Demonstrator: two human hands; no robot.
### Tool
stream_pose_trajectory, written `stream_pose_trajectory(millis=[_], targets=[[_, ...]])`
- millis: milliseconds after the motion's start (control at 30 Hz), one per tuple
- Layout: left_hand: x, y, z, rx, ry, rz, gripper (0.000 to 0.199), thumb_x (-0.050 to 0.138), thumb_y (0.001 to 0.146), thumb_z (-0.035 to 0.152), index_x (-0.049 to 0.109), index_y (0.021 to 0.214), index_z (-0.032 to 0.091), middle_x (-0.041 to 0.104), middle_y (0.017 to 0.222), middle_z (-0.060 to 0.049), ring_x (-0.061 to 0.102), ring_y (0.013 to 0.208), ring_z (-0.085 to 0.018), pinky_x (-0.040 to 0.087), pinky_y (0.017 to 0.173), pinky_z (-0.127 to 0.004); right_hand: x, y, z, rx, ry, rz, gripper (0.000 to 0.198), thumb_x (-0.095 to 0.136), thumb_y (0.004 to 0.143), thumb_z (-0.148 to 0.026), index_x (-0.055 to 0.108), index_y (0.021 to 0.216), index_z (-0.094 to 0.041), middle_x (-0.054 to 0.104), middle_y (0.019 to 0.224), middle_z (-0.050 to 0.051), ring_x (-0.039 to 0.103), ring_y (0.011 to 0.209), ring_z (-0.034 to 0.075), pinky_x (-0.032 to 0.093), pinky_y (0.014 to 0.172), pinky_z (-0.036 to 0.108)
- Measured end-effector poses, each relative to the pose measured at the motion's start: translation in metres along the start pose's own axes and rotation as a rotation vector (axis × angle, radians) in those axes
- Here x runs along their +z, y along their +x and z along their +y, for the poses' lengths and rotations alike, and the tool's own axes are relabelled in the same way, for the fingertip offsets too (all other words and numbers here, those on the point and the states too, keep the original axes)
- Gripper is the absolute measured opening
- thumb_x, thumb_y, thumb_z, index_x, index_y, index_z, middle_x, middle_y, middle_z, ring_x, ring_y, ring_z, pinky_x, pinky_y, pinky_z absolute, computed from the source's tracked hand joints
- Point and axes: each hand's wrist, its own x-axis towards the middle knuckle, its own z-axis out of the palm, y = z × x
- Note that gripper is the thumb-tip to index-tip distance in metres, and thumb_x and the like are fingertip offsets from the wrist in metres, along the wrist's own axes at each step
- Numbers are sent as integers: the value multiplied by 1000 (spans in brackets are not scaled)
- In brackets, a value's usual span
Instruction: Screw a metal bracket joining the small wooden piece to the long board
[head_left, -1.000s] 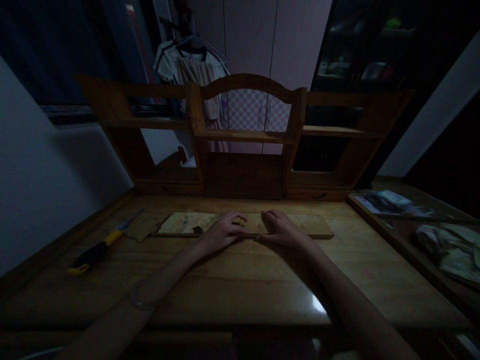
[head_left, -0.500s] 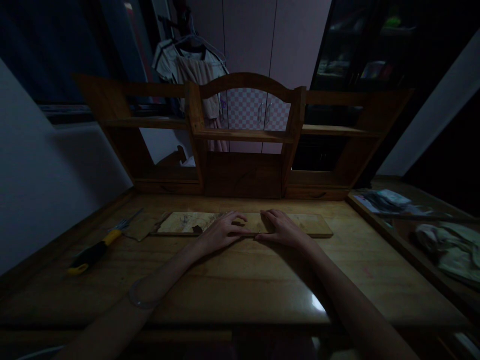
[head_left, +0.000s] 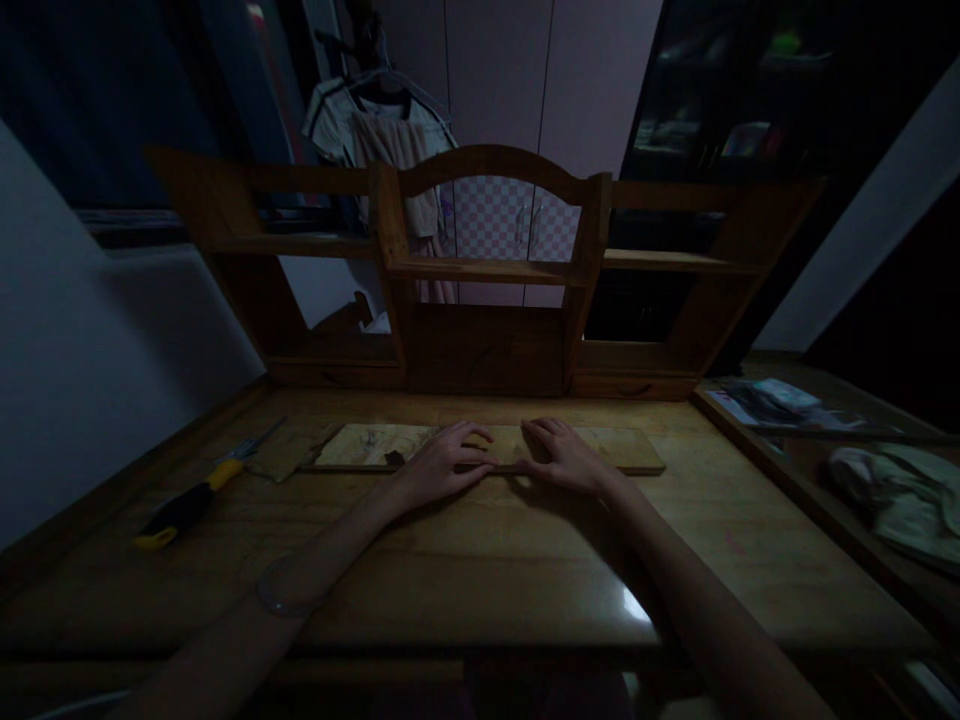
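The board (head_left: 506, 446) is lying flat and crosswise on the desk (head_left: 480, 570), in front of the wooden shelf unit (head_left: 487, 345). You are setting both hands near its middle: left hand (head_left: 442, 462) and right hand (head_left: 566, 460) are facing each other, with a short stretch of bare wood showing between them.

Handling, as judged: you are doing well by spreading contact over two places, so keep the pressure even — a heavier hand may be tipping or skewing the board. With both ends lying beyond your hands, watch that neither is lifting or swinging. The left part is looking stained and worn, with a dark patch (head_left: 394, 458); splinters are possible there, so go lightly.

Grip: on each hand the fingers are curving over the top while the thumb is lying toward the near edge, leaving a moderate gap — roughly spanning the board. Both hands are apparently touching it; whether they are pinching firmly or only resting, you cannot tell in this dim light.

Surroundings: a tool with a black and yellow handle (head_left: 191, 503) is lying apart on the left, well away from your fingers.
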Motion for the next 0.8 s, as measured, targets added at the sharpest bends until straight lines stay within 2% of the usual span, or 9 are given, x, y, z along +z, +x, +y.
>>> stream_pose_trajectory(millis=[167,367,800], targets=[[-1,1,4,-35,1,23,18,58,92,22,72,103,24,59,119,-8,57,111,-21,47,97,-41,1,1,3,-6,-11,-23,66,52,91,-54,47,143,-13,48,142,15,42,130,28,33,111,42],[6,-1,-1,-22,11,-31,18,61,90,23,70,106,24,58,120,-8,56,113,-22,46,99,-40,1,-1,-1,-3,-40,-20,70,53,90,-53,44,146,-11,46,143,16,41,131,29,31,112,42],[4,1,1,118,352,-101,17,54,95,24,68,105,23,58,123,-9,53,115,-25,44,98,-43,1,-1,-10,8,-86,-24,70,54,90,-48,43,146,-10,48,142,17,42,128,30,26,113,43]])
